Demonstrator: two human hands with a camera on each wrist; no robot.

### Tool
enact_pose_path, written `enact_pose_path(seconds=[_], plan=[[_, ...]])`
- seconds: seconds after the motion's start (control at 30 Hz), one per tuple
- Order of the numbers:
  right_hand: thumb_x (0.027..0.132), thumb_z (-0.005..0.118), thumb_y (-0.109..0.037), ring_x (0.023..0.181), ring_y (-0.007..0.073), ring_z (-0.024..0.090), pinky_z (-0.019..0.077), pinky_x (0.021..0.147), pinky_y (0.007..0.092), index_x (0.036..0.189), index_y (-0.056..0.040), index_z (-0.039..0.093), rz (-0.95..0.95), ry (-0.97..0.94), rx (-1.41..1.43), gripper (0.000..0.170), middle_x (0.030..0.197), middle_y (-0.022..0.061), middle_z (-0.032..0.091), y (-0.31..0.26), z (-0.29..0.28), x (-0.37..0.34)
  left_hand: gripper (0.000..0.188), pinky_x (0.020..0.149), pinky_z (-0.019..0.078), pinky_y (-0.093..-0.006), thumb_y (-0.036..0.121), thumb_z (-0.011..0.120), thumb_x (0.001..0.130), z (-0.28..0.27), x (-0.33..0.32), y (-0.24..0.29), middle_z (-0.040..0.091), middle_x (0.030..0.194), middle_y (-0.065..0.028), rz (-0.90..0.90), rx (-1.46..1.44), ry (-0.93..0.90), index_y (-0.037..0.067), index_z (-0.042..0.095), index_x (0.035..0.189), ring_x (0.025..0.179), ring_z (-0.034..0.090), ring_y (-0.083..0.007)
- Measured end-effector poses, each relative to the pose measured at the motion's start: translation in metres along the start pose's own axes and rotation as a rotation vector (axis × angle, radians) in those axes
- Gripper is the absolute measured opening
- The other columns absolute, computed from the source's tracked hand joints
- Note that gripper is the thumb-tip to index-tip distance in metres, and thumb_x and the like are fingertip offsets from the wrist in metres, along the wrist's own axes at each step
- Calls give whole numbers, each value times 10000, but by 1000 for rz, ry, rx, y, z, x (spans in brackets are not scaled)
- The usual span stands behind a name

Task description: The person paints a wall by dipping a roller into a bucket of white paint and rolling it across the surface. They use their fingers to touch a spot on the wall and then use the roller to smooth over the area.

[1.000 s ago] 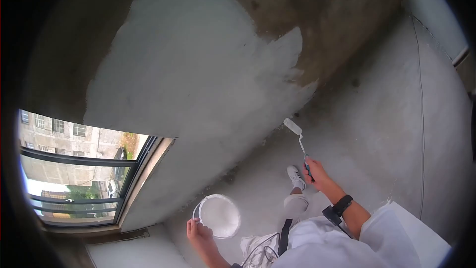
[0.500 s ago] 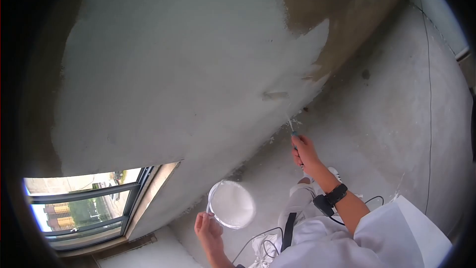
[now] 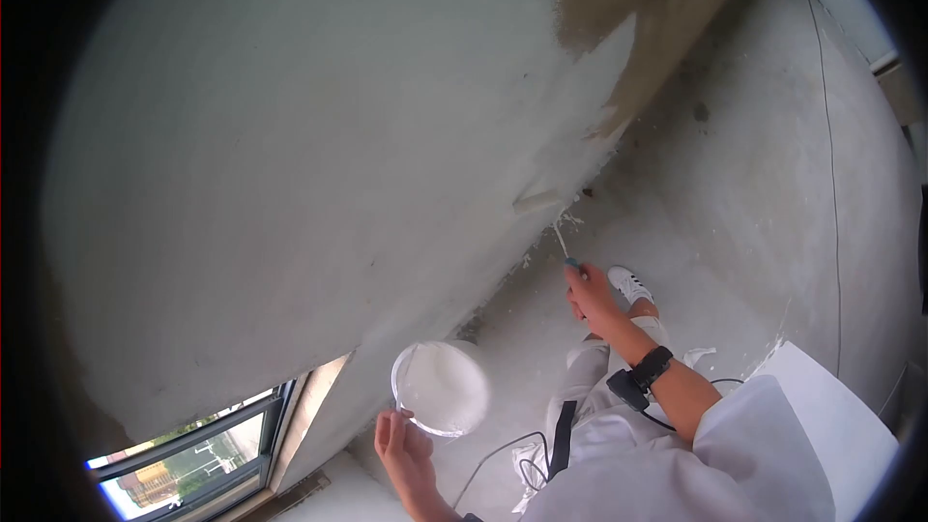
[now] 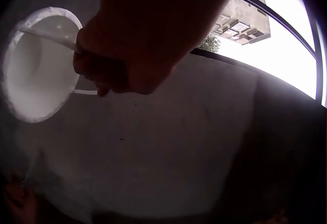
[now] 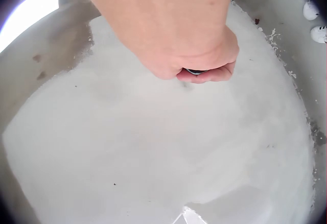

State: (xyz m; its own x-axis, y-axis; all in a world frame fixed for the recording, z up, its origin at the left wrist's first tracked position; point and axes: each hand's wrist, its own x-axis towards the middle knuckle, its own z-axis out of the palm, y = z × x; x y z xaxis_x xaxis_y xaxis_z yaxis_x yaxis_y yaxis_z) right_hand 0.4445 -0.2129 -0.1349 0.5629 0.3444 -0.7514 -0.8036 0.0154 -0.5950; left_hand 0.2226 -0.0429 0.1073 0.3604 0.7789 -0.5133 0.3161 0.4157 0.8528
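Note:
My right hand (image 3: pixel 594 302) grips the handle (image 3: pixel 573 264) of a paint roller, whose white sleeve (image 3: pixel 537 202) lies against the low part of the wall, close to the floor. In the right wrist view the curled right hand (image 5: pixel 204 55) hides most of the roller; only the dark handle end shows in the fist. My left hand (image 3: pixel 406 449) holds a white bucket (image 3: pixel 454 432) by its bail at the left. White paint stands inside it. In the left wrist view the fingers curl round the white bail (image 4: pixel 53 36), with the bucket hanging beside them.
Wet-looking whitish paint covers much of the wall (image 3: pixel 319 155); a brown bare patch (image 3: pixel 604 0) remains at upper right. A window (image 3: pixel 213 464) opens at lower left. White spatters mark the floor edge. A cable (image 3: pixel 829 155) runs along the grey floor (image 3: pixel 735 203). A foot in a white shoe (image 3: pixel 630 284) stands near the right forearm.
The roller went from over the floor edge onto the wall, then shifted slightly down it. The bucket stays in the left hand. The view has turned, with the window sinking lower.

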Motion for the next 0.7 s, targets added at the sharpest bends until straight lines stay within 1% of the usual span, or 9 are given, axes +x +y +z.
enact_pose_path(seconds=[0.07,0.17,0.23,0.33,0.43,0.47,0.53,0.63,0.7], plan=[[959,578,-309,361,111,374,279,325,299,1014,-36,499,0,-8,-15,289,550,11,447,2,0,0,174,429,127,-245,179,490,1040,2,-5,-1,229,548,91,-22,-16,15,52,539,931,450,172,-21],[966,564,-307,363,113,382,288,332,304,1009,-33,502,-10,-29,-35,285,553,14,455,-17,-1,-17,158,440,138,-245,164,522,1021,8,-11,-1,247,537,93,-54,-80,5,47,542,916,454,188,-26],[972,556,-313,364,109,381,287,335,307,995,-30,507,-38,-30,-57,288,559,14,458,-23,-4,-19,158,439,135,-246,163,517,1024,15,-14,-2,242,535,92,-67,-75,-19,46,537,920,450,185,-26],[968,545,-332,416,225,524,399,392,377,1003,-27,541,-51,-11,-281,307,598,94,554,-19,-19,7,161,437,131,-249,164,513,1025,25,-18,-4,237,534,92,-77,-68,-19,44,538,920,447,181,-25],[960,542,-350,583,383,634,492,529,481,1002,-39,570,-524,172,-805,315,704,189,640,-11,-40,17,171,438,129,-250,168,514,1026,35,-23,-7,238,533,93,-80,-69,-18,44,546,912,446,182,-25],[957,541,-353,637,412,637,500,573,501,996,-44,570,-482,165,-838,313,732,205,649,-10,-48,17,175,439,129,-250,170,515,1026,38,-24,-7,239,533,93,-81,-68,-24,44,549,909,446,182,-25],[953,540,-360,745,469,642,516,659,541,983,-53,571,-399,149,-910,310,787,236,667,-36,-55,-6,181,441,130,-251,173,518,1025,46,-28,-5,243,533,93,-66,-49,-17,45,555,902,448,184,-25],[931,575,-339,695,456,642,522,629,522,934,-56,597,-449,187,-1089,283,718,214,658,-49,-58,-12,182,444,132,-252,175,520,1024,51,-29,-6,249,532,93,-50,-56,-5,46,560,901,451,187,-26],[932,576,-342,688,449,645,523,627,535,920,-71,607,-501,175,-1154,274,699,205,656,-58,-56,-13,178,443,133,-252,174,520,1024,51,-29,-5,252,531,93,-44,-63,3,46,560,906,451,187,-27]])
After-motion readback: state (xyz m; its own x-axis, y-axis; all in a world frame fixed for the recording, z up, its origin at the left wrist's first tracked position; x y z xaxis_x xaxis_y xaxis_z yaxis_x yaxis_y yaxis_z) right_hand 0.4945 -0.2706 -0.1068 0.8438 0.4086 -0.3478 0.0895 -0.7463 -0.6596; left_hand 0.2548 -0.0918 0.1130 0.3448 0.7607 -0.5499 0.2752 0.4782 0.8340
